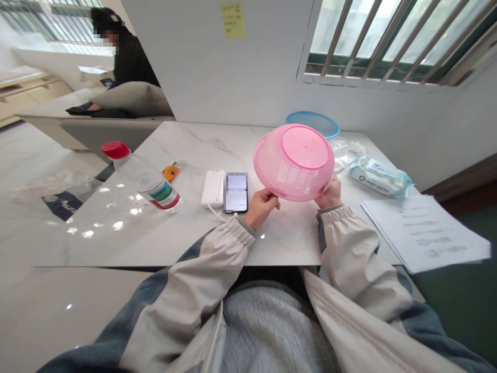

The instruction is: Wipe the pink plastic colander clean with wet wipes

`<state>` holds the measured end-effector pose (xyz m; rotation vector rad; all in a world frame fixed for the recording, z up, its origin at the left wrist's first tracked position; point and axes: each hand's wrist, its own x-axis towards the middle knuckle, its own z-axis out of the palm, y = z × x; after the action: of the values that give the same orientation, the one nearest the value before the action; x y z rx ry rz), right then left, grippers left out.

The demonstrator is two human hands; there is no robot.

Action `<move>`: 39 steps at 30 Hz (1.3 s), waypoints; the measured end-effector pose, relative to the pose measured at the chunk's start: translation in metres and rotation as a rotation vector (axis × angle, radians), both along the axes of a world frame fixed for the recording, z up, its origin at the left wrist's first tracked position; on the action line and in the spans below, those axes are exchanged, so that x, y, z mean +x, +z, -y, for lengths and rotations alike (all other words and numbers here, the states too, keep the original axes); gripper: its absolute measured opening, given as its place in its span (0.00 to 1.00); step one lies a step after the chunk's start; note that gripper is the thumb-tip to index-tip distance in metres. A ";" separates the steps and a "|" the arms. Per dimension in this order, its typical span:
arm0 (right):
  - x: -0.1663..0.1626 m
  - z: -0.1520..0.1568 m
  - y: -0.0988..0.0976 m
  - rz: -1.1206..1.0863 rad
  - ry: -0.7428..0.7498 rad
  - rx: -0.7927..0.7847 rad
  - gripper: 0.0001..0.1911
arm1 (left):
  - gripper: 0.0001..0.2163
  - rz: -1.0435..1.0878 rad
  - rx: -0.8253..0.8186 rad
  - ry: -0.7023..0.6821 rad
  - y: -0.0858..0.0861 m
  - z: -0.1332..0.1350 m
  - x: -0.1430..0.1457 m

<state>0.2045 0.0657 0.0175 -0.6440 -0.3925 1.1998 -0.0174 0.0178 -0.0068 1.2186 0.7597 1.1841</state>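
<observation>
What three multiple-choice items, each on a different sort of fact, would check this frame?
1. Where does the smartphone lie?
A. On the papers
B. Beside the white power bank
C. On the wipes packet

2. What colour is the cap of the plastic water bottle?
A. Blue
B. Red
C. White

3. What state is the pink plastic colander in?
A. Held up in both hands
B. Resting on the table
C. Held in one hand

1: B, the phone lies right beside it.
2: B, the cap shows red.
3: A, the left hand and right hand grip its rim.
</observation>
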 end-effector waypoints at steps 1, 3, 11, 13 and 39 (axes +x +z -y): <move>-0.001 0.000 0.001 0.002 0.000 0.001 0.25 | 0.04 0.010 -0.010 -0.002 0.000 0.000 0.000; -0.002 0.001 0.003 0.005 0.002 0.004 0.26 | 0.04 0.038 -0.037 -0.007 0.001 0.001 0.001; 0.000 0.000 0.000 0.022 -0.003 0.009 0.24 | 0.05 0.071 -0.065 -0.026 0.003 0.002 0.001; 0.000 0.000 -0.001 0.024 0.001 0.019 0.23 | 0.05 0.060 -0.057 -0.024 0.003 0.002 0.001; -0.004 0.003 0.005 0.003 -0.019 -0.009 0.23 | 0.04 0.098 -0.052 -0.064 0.003 0.002 0.000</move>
<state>0.2009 0.0628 0.0223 -0.6563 -0.3827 1.1832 -0.0170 0.0157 -0.0041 1.1254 0.6698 1.1561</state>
